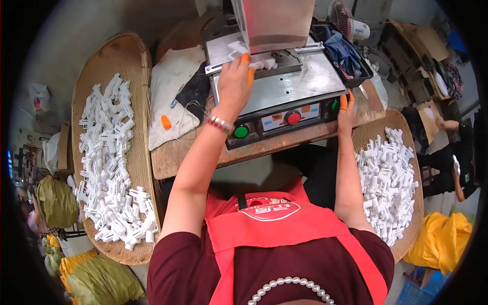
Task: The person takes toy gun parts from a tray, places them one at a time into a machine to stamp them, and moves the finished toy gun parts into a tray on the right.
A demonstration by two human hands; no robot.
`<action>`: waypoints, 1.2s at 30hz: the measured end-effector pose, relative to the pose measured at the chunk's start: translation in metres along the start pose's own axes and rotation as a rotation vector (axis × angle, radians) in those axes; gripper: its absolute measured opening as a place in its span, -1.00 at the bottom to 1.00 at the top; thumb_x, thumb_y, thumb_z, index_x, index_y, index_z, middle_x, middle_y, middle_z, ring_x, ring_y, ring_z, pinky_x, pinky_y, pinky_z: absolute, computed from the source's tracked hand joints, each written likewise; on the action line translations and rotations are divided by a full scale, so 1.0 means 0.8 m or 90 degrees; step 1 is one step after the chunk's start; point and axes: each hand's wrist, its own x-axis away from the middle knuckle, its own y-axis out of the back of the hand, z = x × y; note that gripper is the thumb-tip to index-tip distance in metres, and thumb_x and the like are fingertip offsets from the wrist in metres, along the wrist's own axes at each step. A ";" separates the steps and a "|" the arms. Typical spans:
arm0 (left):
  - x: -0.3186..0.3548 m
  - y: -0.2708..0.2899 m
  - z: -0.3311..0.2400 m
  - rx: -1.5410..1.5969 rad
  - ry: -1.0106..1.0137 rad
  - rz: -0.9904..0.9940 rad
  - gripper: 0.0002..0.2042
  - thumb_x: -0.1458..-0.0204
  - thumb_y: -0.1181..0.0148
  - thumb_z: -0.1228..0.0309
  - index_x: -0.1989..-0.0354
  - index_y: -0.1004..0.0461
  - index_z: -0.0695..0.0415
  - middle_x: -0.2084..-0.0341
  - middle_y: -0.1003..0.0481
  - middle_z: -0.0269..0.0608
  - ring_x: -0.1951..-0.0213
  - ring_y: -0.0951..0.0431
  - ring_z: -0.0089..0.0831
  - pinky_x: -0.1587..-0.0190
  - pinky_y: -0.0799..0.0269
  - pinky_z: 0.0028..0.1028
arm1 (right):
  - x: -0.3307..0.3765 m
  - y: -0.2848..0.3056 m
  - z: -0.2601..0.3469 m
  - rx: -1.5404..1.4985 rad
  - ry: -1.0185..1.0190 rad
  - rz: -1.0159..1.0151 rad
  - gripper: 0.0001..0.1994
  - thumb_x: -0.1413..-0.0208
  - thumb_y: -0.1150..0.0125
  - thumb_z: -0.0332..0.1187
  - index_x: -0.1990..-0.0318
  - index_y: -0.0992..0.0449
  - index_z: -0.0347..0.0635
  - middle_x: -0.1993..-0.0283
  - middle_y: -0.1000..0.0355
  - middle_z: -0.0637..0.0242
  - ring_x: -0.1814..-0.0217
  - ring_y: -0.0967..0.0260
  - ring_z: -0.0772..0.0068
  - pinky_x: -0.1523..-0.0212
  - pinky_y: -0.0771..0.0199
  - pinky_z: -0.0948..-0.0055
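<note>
My left hand (pixel 235 85) wears orange finger covers and reaches over the metal top of a bench machine (pixel 287 91). Its thumb and index finger are apart, with nothing visible between them. Just beyond the fingertips are blurred white plastic pieces (pixel 237 49); whether they touch cannot be made out. More white pieces (pixel 265 63) lie in a recessed tray beneath the machine's boxy metal head (pixel 277 25). At the front right corner, my right hand (pixel 346 113), also in orange covers, rests open with fingers stretched beside the green button (pixel 334 105).
Woven trays heaped with white plastic pieces flank me, one left (pixel 140 101) and one right (pixel 414 203). The wooden bench (pixel 178 157) carries a cloth (pixel 168 96), a loose orange finger cover (pixel 165 122) and a black bin (pixel 358 79). Another person (pixel 455 157) is at far right.
</note>
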 end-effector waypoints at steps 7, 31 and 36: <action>-0.060 -0.080 -0.029 -0.111 0.001 0.110 -0.75 0.00 -0.10 0.37 0.13 -0.47 0.12 0.18 -0.50 -0.09 0.07 -0.40 -0.01 0.06 -0.32 -0.23 | -0.011 0.007 -0.014 -0.029 0.024 0.003 -0.58 -0.26 0.03 -0.21 -0.17 -0.25 -0.27 -0.10 -0.29 0.10 -0.13 -0.19 0.28 -0.16 -0.11 0.45; 0.498 0.383 0.336 -0.455 0.865 0.338 -0.76 0.07 -0.15 0.29 0.26 -0.48 0.15 0.25 -0.53 0.05 0.15 -0.53 -0.03 0.14 -0.46 -0.17 | -0.009 0.038 -0.009 -0.025 -0.113 0.128 -0.50 -0.17 -0.03 -0.50 -0.27 -0.13 -0.28 -0.19 -0.21 0.30 -0.13 -0.18 0.46 -0.19 -0.11 0.53; 0.586 0.387 0.375 -0.350 0.975 0.243 -0.38 0.08 -0.17 0.14 -0.15 -0.16 0.13 0.01 -0.35 0.30 -0.08 -0.33 0.16 -0.10 -0.27 -0.13 | 0.005 0.018 0.016 -0.053 0.000 0.128 -0.41 -0.11 -0.05 -0.50 -0.30 -0.03 -0.30 -0.29 -0.10 0.18 -0.29 -0.06 0.37 -0.31 0.06 0.46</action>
